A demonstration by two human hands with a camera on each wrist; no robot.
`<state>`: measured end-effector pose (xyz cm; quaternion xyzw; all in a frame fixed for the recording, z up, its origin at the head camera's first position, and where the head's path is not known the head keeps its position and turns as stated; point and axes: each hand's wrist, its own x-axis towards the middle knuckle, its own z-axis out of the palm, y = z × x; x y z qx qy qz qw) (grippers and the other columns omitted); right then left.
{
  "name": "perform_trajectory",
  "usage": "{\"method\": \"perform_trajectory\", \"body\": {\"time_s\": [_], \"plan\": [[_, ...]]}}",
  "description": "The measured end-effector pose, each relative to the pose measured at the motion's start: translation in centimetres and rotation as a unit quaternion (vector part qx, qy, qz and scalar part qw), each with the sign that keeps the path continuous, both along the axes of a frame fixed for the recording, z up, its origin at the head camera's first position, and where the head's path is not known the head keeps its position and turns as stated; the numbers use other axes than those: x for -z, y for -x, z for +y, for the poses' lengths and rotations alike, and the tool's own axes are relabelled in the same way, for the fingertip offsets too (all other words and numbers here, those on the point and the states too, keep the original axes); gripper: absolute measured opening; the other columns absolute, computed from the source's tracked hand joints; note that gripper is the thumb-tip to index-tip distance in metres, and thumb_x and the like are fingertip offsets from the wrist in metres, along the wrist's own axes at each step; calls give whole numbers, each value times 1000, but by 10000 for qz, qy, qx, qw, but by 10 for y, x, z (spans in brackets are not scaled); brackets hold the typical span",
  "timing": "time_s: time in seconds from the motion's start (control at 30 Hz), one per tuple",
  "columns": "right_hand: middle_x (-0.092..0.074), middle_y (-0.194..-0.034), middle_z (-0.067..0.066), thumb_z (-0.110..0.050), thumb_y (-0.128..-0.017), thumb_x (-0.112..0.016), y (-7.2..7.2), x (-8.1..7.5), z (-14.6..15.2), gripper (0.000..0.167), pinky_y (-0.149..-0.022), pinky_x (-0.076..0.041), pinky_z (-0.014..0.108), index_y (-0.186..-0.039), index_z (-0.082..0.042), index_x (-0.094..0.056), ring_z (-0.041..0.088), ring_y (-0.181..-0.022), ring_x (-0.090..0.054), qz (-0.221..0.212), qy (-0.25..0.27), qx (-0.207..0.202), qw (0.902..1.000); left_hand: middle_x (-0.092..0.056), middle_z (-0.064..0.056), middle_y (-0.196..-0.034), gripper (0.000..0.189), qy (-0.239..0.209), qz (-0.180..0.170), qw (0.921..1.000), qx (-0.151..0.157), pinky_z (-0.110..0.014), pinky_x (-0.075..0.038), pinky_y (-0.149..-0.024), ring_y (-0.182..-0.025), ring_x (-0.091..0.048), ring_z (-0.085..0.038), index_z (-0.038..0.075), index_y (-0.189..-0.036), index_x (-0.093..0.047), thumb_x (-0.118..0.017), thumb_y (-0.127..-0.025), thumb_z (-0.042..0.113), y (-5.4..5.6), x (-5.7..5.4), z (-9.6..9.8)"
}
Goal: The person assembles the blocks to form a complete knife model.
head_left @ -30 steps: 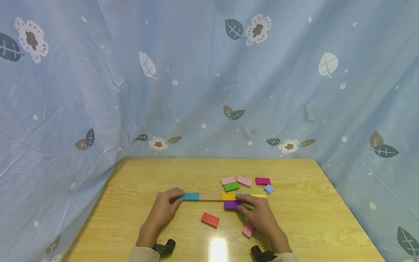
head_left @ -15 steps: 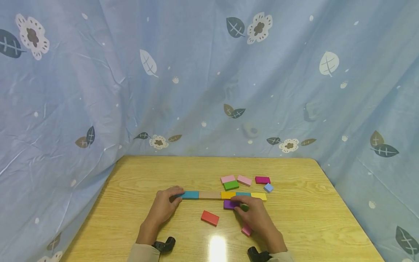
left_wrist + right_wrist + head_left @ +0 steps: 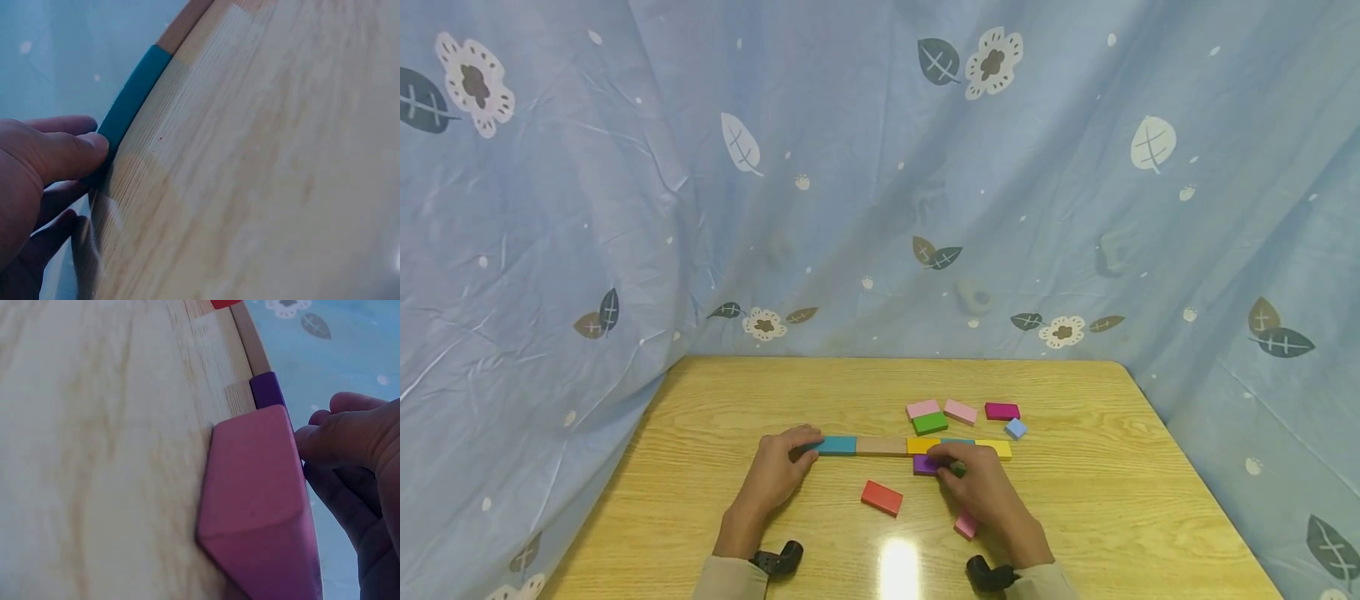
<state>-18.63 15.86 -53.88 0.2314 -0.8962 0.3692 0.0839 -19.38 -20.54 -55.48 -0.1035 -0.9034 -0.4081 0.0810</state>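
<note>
Coloured flat blocks form a straight row on the wooden table. My left hand [image 3: 781, 465] pinches the row's left end, a blue block [image 3: 837, 446]; in the left wrist view my thumb lies on that block's side. Following it are a tan block [image 3: 881, 447], an orange block [image 3: 922, 446], a teal block [image 3: 957, 442] and a yellow block [image 3: 997, 450]. A purple block [image 3: 925, 465] lies along the near side of the orange one. My right hand [image 3: 985, 487] pinches its right end, partly covering it. Something dark green [image 3: 958, 468] shows between finger and thumb.
A red block [image 3: 882, 497] lies in front of the row, and a pink block [image 3: 256, 481] sits by my right wrist. Behind stand a green block [image 3: 930, 422], two pale pink ones, a magenta block [image 3: 1002, 412] and a small light blue block [image 3: 1016, 428]. A patterned curtain [image 3: 850, 208] surrounds the table.
My right hand has shifted slightly left over the purple block, uncovering more of the yellow block. The dark green thing now shows between finger and thumb. My left hand stays put.
</note>
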Motion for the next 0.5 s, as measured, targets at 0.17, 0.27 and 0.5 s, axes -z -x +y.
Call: {"method": "perform_trajectory", "body": {"time_s": [0.17, 0.27, 0.5], "plan": [[-83, -115, -6, 6, -89, -85, 0, 0, -1, 33, -96, -68, 37, -115, -15, -84, 16, -110, -79, 44, -44, 43, 10000, -76, -12, -140, 32, 28, 19, 10000, 0, -56, -54, -119, -140, -67, -36, 11, -128, -82, -81, -97, 3, 1, 1, -1], [-83, -114, -7, 5, -89, -86, -1, 0, 0, 33, -96, -68, 38, -115, -15, -84, 16, -109, -80, 1, 68, 114, 9999, -76, -12, -140, 32, 32, 15, 10000, -11, -56, -54, -119, -140, -66, -36, 11, -128, -82, -81, -97, 3, 1, 0, 0], [-84, -117, -2, -1, -93, -85, -10, 0, 26, 32, -101, -67, 38, -123, -12, -82, 19, -111, -81, -660, 1049, 461, 9912, -76, -13, -140, 32, 33, 82, 10000, 26, -55, -55, -118, -139, -67, -37, 9, -127, -82, -81, -96, 2, 0, 0, 0]]}}
